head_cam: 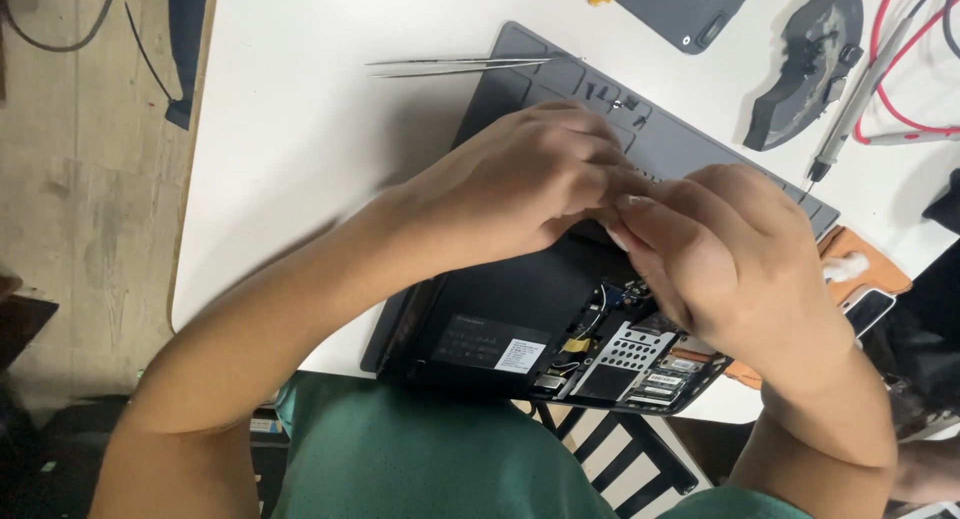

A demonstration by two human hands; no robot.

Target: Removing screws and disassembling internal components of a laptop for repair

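Two hands meet over an opened laptop [500,324] lying on a grey mat [560,89] on the white surface [300,179]. Going from the left: the wooden floor [90,209] shows past the surface's edge, then a pair of tweezers [455,67] lies on the surface just off the mat's upper corner, well apart from both hands. The left hand [520,184] comes in over the laptop's black battery area, fingers curled in a narrow grip, fingertips touching the right hand's; can't tell what, if anything, it's pinching. The right hand [735,254] sits just beside it, fingers bent tight and pressed down near the exposed circuit board [640,364], which lies right under and below that grip. Further right there's a black fan part [810,64], a screwdriver [850,104] and red cables [900,69].
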